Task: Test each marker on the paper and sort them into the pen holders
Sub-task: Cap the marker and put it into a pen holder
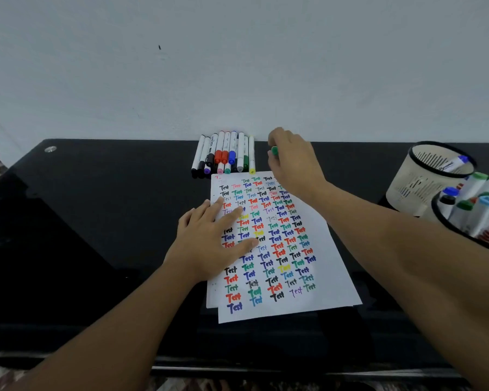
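Green shows between the curled fingers of the right hand (291, 159) near the bench's (96, 207) far edge: a marker (274, 150), mostly hidden in the grip. Left hand (209, 244) lies flat on the paper (331, 277). Loose markers (223, 155) line the far edge; two pen holders (424, 179) at the right edge, the nearer cut off.

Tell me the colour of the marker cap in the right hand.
Green; the green marker cap shows between the right hand's fingers in the head view.
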